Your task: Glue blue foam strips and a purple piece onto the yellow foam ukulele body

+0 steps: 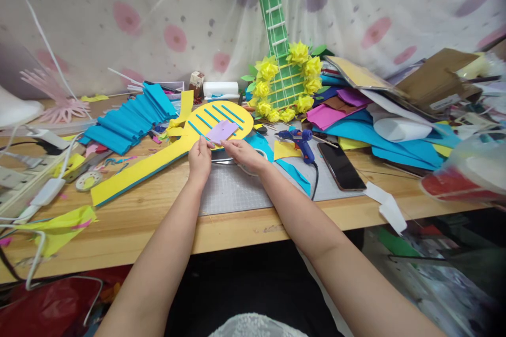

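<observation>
Between my two hands is a small piece of purple paper [222, 131], pinched at its near edge by my left hand [200, 157] and at its right by my right hand [242, 152]. Behind it lies a yellow paper instrument shape [154, 163] with a round body, a long neck and several blue strips. Under my right hand, scissors [253, 168] rest on a grey cutting mat [233, 195], partly hidden. A blue glue gun [300, 142] lies to the right, near a yellow paper piece [285, 150].
A green guitar shape [275, 26] with yellow paper flowers leans at the back. Pleated blue paper [126, 121] lies left, near a power strip [23, 179] and cables. On the right are a phone [342, 166], piled coloured paper [356, 126] and a plastic cup [458, 184].
</observation>
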{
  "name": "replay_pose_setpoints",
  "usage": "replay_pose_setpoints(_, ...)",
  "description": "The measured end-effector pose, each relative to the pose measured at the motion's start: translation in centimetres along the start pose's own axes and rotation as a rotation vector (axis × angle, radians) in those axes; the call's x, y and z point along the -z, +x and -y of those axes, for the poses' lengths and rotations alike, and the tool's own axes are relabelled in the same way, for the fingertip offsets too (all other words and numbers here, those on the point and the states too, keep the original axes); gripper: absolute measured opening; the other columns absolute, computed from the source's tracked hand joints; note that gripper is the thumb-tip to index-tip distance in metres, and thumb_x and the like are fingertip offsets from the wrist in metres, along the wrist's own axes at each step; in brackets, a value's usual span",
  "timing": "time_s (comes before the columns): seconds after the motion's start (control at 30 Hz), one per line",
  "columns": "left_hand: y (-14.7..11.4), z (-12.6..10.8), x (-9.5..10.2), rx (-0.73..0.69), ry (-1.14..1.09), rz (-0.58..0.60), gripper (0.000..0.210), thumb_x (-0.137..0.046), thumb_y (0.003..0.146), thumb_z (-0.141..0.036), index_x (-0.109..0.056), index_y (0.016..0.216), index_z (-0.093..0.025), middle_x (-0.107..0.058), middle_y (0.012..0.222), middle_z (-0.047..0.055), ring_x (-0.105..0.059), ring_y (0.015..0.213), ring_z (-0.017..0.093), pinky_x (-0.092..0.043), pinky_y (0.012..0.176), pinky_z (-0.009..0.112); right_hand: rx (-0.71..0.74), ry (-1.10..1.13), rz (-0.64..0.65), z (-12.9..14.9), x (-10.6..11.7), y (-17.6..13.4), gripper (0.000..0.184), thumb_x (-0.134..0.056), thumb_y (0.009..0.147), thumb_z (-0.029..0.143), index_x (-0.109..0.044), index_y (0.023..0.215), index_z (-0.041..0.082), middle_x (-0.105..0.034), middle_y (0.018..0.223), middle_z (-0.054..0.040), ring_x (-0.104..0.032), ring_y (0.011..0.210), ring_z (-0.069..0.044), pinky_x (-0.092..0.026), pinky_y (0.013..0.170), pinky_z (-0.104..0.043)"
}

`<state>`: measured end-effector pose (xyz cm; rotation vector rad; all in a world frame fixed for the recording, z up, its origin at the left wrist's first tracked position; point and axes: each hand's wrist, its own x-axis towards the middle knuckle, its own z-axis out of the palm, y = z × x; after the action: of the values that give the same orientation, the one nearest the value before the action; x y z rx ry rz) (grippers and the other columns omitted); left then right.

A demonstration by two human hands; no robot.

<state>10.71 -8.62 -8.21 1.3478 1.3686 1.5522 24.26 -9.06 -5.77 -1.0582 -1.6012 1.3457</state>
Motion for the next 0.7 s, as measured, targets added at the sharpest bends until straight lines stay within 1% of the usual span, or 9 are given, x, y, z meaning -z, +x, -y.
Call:
replay_pose_setpoints(0.13,-0.1,-0.5,0.1,-0.043,0.091,0.013,0.035,-0.055,0.076,-0.048,-0.05,0.058,-0.018,-0.041,0.049,-0.004,-0.037,0.047,0.009,-0.03,0.05,0.023,0.012,-0.026,0.009,0.4,-0.2,-0.2,0.048,-0.049,0.076,0.059,-0.032,0.058,0.019,-0.026,0.05,0.0074,-0.023,0.047,-0.005,-0.017,0.045,-0.021)
replay_pose_setpoints(0.2,-0.2,-0.6,0.1,-0.061,0.084,0.038,0.033,-0.058,0.074,-0.045,-0.048,0.058,-0.018,-0.042,0.05,-0.005,-0.036,0.048,0.008,-0.03,0.05,0.022,0.013,-0.03,0.012,0.4,-0.3,-0.2,0.048,-0.049,0.076,0.06,-0.032,0.057,0.019,-0.026,0.05,0.0074,-0.023,0.047,-0.005,-0.017,0.045,-0.021)
replay_pose_setpoints(0.27,-0.2,-0.5,0.1,-0.05,0.016,0.046,0.034,-0.055,0.077,-0.045,-0.047,0.057,-0.018,-0.039,0.048,-0.005,-0.036,0.047,0.009,-0.03,0.048,0.022,0.01,-0.028,0.015,0.3,-0.4,-0.2,0.048,-0.048,0.076,0.06,-0.032,0.057,0.019,-0.026,0.049,0.0076,-0.022,0.047,-0.004,-0.016,0.044,-0.022)
replay_pose_setpoints(0.37,-0.1,0.0,-0.1,0.014,-0.084,0.027,0.039,-0.048,0.08,-0.049,-0.048,0.056,-0.019,-0.035,0.043,-0.005,-0.035,0.043,0.009,-0.028,0.045,0.023,0.006,0.006,0.032,0.0,-0.4,-0.1,0.049,-0.046,0.078,0.06,-0.03,0.056,0.019,-0.025,0.049,0.0077,-0.021,0.045,-0.004,-0.015,0.043,-0.022)
replay_pose_setpoints(0.47,0.0,0.4,-0.2,0.048,-0.114,0.017,0.042,-0.043,0.082,-0.052,-0.052,0.058,-0.019,-0.035,0.041,-0.004,-0.037,0.042,0.01,-0.029,0.045,0.023,-0.002,0.038,0.041,-0.1,-0.4,0.0,0.048,-0.045,0.079,0.06,-0.031,0.057,0.019,-0.026,0.049,0.0078,-0.022,0.043,-0.004,-0.017,0.041,-0.022)
replay_pose_setpoints(0.57,-0.1,0.3,-0.3,0.034,-0.078,0.048,0.038,-0.049,0.079,-0.05,-0.055,0.06,-0.018,-0.044,0.046,-0.003,-0.043,0.047,0.01,-0.034,0.05,0.023,0.003,0.031,0.038,0.0,-0.3,-0.1,0.049,-0.045,0.079,0.061,-0.031,0.056,0.02,-0.026,0.049,0.0079,-0.024,0.042,-0.004,-0.019,0.04,-0.021)
replay_pose_setpoints(0.63,-0.1,0.1,-0.3,0.025,-0.054,0.082,0.032,-0.056,0.075,-0.046,-0.056,0.063,-0.017,-0.052,0.054,-0.002,-0.048,0.053,0.011,-0.038,0.056,0.023,0.013,0.015,0.042,0.0,-0.3,-0.2,0.05,-0.044,0.078,0.062,-0.031,0.056,0.019,-0.027,0.048,0.0078,-0.024,0.042,-0.004,-0.019,0.04,-0.021)
replay_pose_setpoints(0.7,-0.2,-0.2,-0.3,0.005,-0.037,0.12,0.026,-0.057,0.075,-0.041,-0.056,0.066,-0.017,-0.056,0.06,-0.001,-0.05,0.058,0.011,-0.039,0.06,0.023,0.022,0.002,0.04,-0.1,-0.3,-0.2,0.051,-0.044,0.077,0.063,-0.031,0.056,0.019,-0.027,0.048,0.0076,-0.024,0.042,-0.004,-0.019,0.039,-0.021)
